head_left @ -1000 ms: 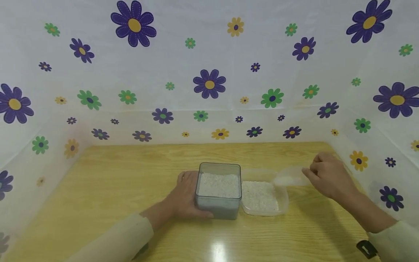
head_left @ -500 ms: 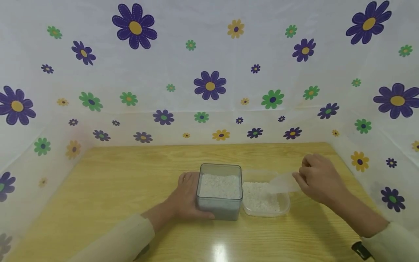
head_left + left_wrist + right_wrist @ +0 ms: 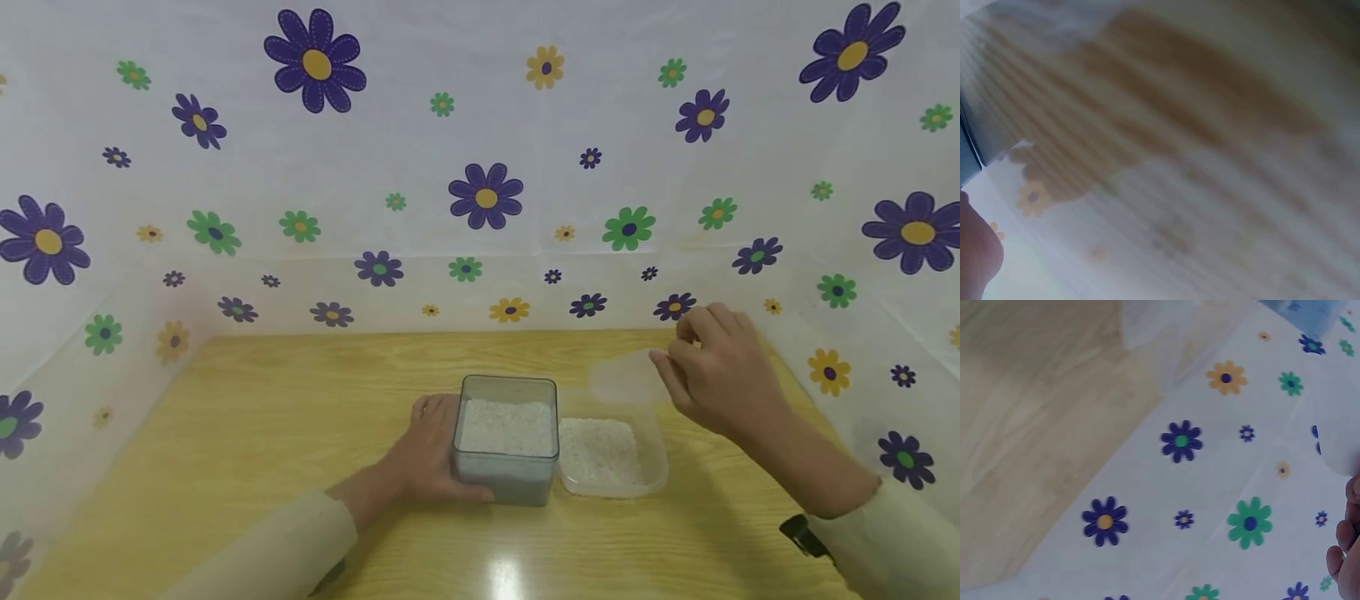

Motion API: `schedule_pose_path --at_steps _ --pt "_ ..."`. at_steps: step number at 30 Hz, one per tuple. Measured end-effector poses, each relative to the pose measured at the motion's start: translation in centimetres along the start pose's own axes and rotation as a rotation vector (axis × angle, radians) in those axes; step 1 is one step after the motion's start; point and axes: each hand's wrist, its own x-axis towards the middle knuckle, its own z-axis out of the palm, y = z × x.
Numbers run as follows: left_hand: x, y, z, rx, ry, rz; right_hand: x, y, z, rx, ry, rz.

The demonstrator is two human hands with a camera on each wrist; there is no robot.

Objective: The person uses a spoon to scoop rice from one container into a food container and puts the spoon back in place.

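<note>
At left, my left hand (image 3: 433,457) grips the left side of a square box (image 3: 517,485) on the wooden counter (image 3: 300,417), thumb along its front. White grains (image 3: 504,427) partly fill the box. Just right of it stands a clear tub (image 3: 656,473), also bearing white grains. Near the tub's far side hangs a translucent plastic sheet (image 3: 622,377), its visible part pointing leftward from my right hand (image 3: 712,367), which pinches its right end. I judge the key relation thus: the tub lies leftward and nearward of the right hand, while the box separates it from the left.

Two containers (image 3: 502,479) (image 3: 611,490), one translucent piece (image 3: 621,377), one table (image 3: 300,400) show
</note>
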Motion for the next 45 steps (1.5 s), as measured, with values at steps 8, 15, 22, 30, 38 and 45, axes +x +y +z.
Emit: schedule_pose_path --at_steps 8,15,22,30,38,45 --pt "-0.2 0.1 -0.2 -0.014 -0.004 -0.005 4.0 -3.5 0.8 0.105 0.038 -0.027" --pt "-0.2 0.0 0.0 -0.006 0.009 0.006 5.9 -6.8 2.5 0.059 -0.1 -0.158" --pt "-0.3 0.0 -0.1 -0.009 0.015 0.002 6.7 -9.2 4.2 -0.043 -0.238 -0.261" --pt "-0.1 0.2 -0.4 -0.008 -0.022 -0.013 5.7 -10.8 5.9 0.01 -0.413 -0.223" --pt "0.0 0.4 -0.4 0.004 -0.018 -0.016 5.0 -10.8 6.0 0.119 -0.597 0.023" --pt "0.0 0.3 -0.2 0.002 0.004 0.001 4.5 -10.9 6.1 0.248 -0.589 0.166"
